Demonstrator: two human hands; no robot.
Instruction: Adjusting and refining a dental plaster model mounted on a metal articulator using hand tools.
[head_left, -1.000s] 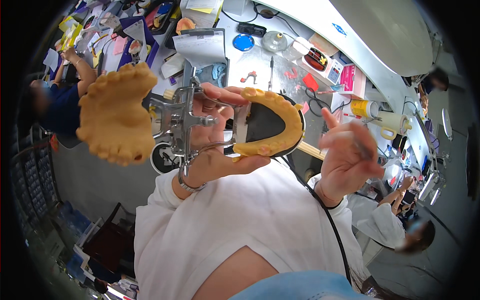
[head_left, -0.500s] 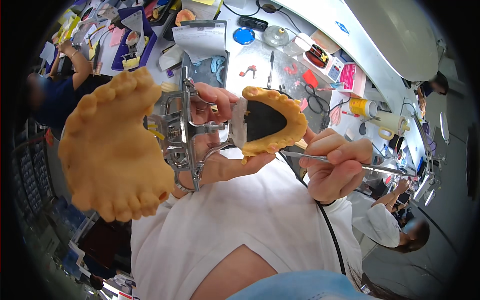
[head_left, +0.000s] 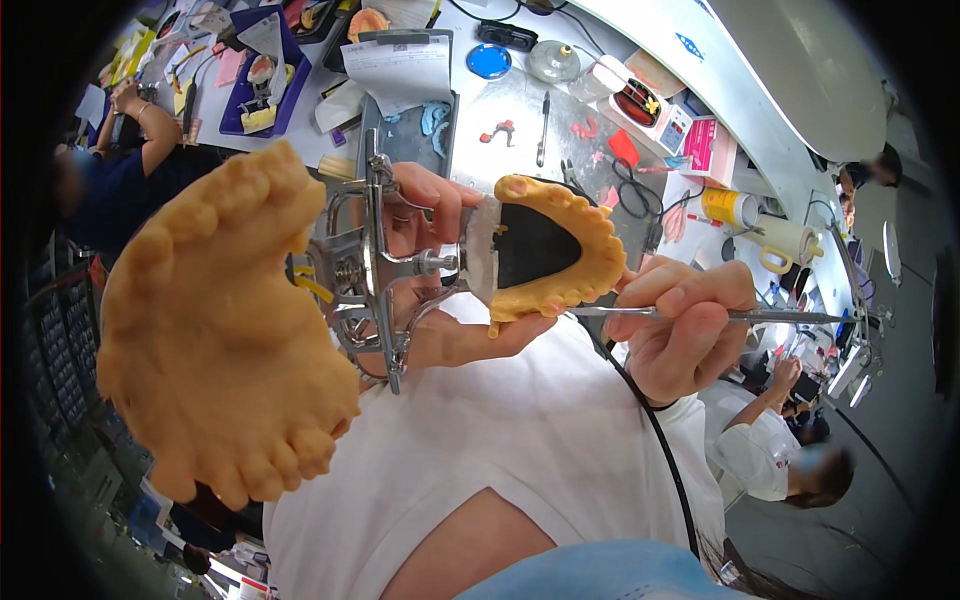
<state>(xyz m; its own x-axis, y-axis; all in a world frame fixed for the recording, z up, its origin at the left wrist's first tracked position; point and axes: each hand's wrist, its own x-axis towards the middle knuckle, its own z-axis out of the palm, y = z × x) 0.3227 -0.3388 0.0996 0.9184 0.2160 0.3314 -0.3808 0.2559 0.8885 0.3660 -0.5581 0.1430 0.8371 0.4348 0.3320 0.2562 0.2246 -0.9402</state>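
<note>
My left hand (head_left: 455, 338) is closed around a metal dental articulator (head_left: 378, 265), fingers behind it and thumb below. On its right side is a horseshoe-shaped tan lower dental cast (head_left: 603, 250) with a dark middle, joined by white plaster (head_left: 481, 250). A larger-looking tan upper dental cast (head_left: 215, 330) hangs on the left side, swung wide from the lower one. My right hand (head_left: 690, 325) pinches a slim metal dental carving tool (head_left: 780, 316) like a pen. The tool's tip is by the lower edge of the lower cast, and my right fingertips are close to that cast.
Beyond my hands lies a bench with a grey tray (head_left: 408, 130) holding papers and blue pieces, a blue lid (head_left: 489, 62), a glass jar (head_left: 553, 62) and a purple bin (head_left: 258, 100). A black cable (head_left: 650, 430) hangs below my right hand. Co-workers sit at left and right.
The upper cast has swung lower and looks larger and closer. The lower cast has shifted slightly right. My right hand has moved a little right, and the tool lies more level.
</note>
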